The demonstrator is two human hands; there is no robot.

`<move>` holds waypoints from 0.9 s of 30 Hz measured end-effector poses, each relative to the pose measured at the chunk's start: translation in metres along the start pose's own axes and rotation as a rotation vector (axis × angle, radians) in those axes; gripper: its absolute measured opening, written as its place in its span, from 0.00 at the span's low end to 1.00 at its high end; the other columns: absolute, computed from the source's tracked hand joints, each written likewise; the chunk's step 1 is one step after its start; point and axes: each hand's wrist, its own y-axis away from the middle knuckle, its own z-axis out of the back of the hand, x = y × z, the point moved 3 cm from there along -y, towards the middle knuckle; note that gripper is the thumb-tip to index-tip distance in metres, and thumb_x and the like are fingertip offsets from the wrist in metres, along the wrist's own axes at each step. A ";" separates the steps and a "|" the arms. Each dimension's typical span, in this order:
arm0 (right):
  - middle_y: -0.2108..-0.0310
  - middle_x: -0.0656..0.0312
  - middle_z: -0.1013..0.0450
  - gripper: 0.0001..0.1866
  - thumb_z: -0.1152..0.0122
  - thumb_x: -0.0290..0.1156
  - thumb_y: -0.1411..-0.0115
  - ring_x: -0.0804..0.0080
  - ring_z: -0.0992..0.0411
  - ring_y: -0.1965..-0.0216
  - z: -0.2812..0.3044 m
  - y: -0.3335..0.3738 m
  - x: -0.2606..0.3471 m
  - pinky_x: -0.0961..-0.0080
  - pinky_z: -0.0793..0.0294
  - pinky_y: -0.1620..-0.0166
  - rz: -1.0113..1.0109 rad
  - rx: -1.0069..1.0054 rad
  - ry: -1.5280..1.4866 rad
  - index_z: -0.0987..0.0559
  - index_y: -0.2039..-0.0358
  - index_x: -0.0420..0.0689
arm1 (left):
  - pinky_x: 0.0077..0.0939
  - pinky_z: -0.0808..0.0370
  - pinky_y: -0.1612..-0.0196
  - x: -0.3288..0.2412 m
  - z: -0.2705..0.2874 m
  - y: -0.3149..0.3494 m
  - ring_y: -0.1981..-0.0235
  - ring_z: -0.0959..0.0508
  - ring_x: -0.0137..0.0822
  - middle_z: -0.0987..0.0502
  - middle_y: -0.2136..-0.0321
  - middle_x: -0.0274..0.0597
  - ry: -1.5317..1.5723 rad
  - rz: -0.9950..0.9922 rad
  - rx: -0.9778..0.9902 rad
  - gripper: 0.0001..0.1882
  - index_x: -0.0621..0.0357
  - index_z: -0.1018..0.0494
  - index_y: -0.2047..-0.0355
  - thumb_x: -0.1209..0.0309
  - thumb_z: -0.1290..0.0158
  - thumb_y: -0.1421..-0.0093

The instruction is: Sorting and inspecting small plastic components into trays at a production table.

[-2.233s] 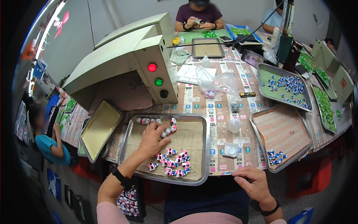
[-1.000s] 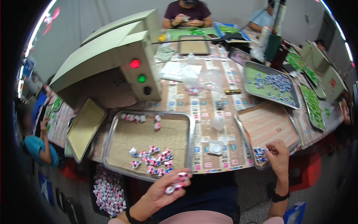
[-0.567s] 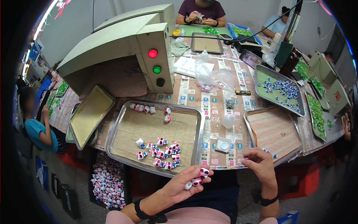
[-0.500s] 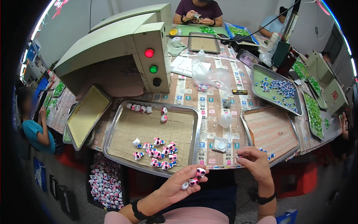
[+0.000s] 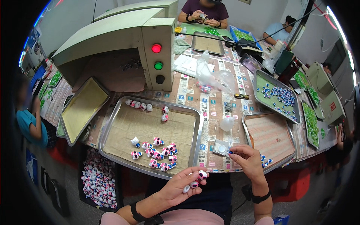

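Observation:
Cupped palm up at the table's near edge, my left hand holds several small white-and-pink toy heads with dark eye patches. My right hand pinches a small blue toy part between thumb and fingertips. Just beside those fingertips lies a small white round dish on a square base. The big paper-lined metal tray on the left holds a cluster of assembled pink, white and blue figures. Several loose heads line its far side.
A beige machine with red and green lights stands behind the big tray. On the right are a pink-lined tray and a tray of blue parts. A bin of toy heads sits below left. Other people work around the table.
My right hand has moved left to beside the white dish, and a blue part now shows in its fingertips. My left hand keeps its heads, with its fingers slightly more curled.

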 end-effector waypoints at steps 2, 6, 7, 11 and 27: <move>0.64 0.60 0.25 0.10 0.37 0.19 0.46 0.77 0.26 0.65 -0.003 -0.003 0.007 0.84 0.27 0.63 0.123 -0.039 0.191 0.19 0.62 0.37 | 0.16 0.24 0.66 0.001 0.001 -0.001 0.61 0.26 0.24 0.27 0.60 0.36 -0.025 0.001 0.036 0.18 0.59 0.34 0.45 0.68 0.53 0.33; 0.66 0.58 0.25 0.09 0.37 0.18 0.47 0.73 0.25 0.65 -0.014 -0.010 0.011 0.81 0.26 0.63 0.244 -0.062 0.366 0.19 0.63 0.37 | 0.15 0.25 0.66 0.002 0.005 -0.002 0.62 0.26 0.24 0.28 0.61 0.34 -0.012 0.009 0.042 0.19 0.60 0.34 0.44 0.68 0.52 0.34; 0.68 0.58 0.25 0.08 0.37 0.19 0.48 0.73 0.25 0.67 -0.019 -0.011 0.016 0.81 0.27 0.64 0.256 -0.083 0.409 0.19 0.65 0.37 | 0.15 0.24 0.66 0.002 0.005 -0.003 0.62 0.26 0.24 0.27 0.61 0.35 0.003 0.014 0.065 0.19 0.60 0.34 0.44 0.68 0.52 0.34; 0.71 0.57 0.25 0.06 0.36 0.20 0.50 0.68 0.25 0.70 -0.025 -0.019 0.012 0.77 0.27 0.66 0.366 -0.095 0.659 0.19 0.69 0.38 | 0.16 0.24 0.67 0.004 0.005 -0.003 0.62 0.25 0.25 0.27 0.60 0.36 0.012 -0.001 0.069 0.18 0.60 0.33 0.44 0.69 0.52 0.34; 0.71 0.56 0.24 0.08 0.34 0.19 0.51 0.68 0.25 0.71 -0.031 0.011 0.038 0.77 0.27 0.69 0.337 -0.099 0.459 0.19 0.68 0.38 | 0.14 0.27 0.73 0.005 0.003 -0.006 0.66 0.26 0.25 0.26 0.62 0.39 -0.208 -0.191 -0.042 0.15 0.62 0.31 0.48 0.74 0.50 0.35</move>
